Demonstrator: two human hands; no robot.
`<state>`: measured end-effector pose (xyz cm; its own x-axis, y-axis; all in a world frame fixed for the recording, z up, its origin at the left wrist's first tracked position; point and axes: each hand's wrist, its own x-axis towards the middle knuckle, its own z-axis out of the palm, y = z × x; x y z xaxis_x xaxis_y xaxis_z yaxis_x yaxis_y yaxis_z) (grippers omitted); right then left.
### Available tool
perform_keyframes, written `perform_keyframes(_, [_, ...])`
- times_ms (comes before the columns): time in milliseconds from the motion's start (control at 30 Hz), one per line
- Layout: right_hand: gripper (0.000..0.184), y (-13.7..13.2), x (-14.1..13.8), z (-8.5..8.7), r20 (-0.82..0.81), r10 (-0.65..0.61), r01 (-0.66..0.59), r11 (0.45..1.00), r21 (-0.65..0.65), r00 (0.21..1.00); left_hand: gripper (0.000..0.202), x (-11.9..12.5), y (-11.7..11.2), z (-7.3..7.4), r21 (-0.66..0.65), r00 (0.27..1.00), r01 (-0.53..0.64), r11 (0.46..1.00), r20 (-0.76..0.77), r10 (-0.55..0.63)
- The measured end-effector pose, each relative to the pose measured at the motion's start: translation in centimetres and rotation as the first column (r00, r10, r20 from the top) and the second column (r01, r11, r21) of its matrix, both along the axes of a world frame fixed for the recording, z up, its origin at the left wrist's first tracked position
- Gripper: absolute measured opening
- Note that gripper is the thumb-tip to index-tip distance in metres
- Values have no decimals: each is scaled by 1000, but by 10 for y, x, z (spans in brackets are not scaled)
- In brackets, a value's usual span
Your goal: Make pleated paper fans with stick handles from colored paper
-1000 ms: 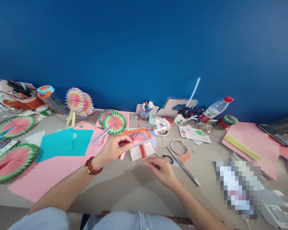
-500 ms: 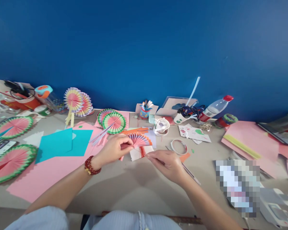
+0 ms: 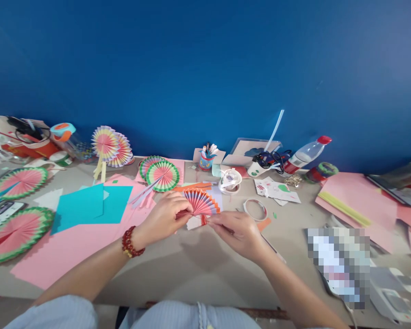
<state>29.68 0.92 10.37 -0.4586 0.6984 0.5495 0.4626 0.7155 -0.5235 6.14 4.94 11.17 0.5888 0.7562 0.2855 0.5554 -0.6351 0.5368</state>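
A pleated paper fan (image 3: 201, 202), pink with purple and orange bands along its edge, is partly spread above the table. My left hand (image 3: 164, 214) is closed around its gathered left end. At the fan's lower right edge, the fingertips of my right hand (image 3: 238, 230) are pinched together on the pleats; their exact hold is partly hidden. Just below the fan lies a white piece (image 3: 193, 223) with red strings (image 3: 203, 220) across it, close to my right fingertips.
Finished round fans (image 3: 162, 176) and teal paper (image 3: 89, 210) lie left, over pink sheets (image 3: 61, 256). A tape roll (image 3: 255, 210), a pen (image 3: 274, 248) and a plastic bottle (image 3: 303, 157) are on the right. A blue wall (image 3: 205, 73) rises behind the table.
The fan has spread wider, its right edge now reaching down to my right fingertips. My left hand has tilted slightly. The red strings are more covered.
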Motion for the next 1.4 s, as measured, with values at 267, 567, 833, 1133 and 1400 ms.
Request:
perform_keyframes(267, [19, -3, -2, 7, 54, -15, 13, 1000, 29, 998, 12, 4, -6, 3, 46, 999, 23, 999, -27, -22])
perform_keyframes(567, [24, -10, -13, -42, 306, -53, 69, 997, -42, 950, 16, -6, -13, -57, 7, 991, 1, 1000, -134, 0])
perform_keyframes(833, [33, -14, -32, -74, 592, -58, 127, 989, -75, 804, 13, -11, -14, -93, -20, 985, -32, 999, -170, 28])
perform_keyframes(1133, [51, -14, -43, -87, 695, -141, 143, 988, 55, 705, 13, -13, -15, -97, -31, 990, -61, 998, -127, 56])
perform_keyframes(1400, [50, -14, -43, -78, 672, -158, 113, 987, 110, 723, 13, -12, -14, -97, -44, 994, -68, 997, -92, 64])
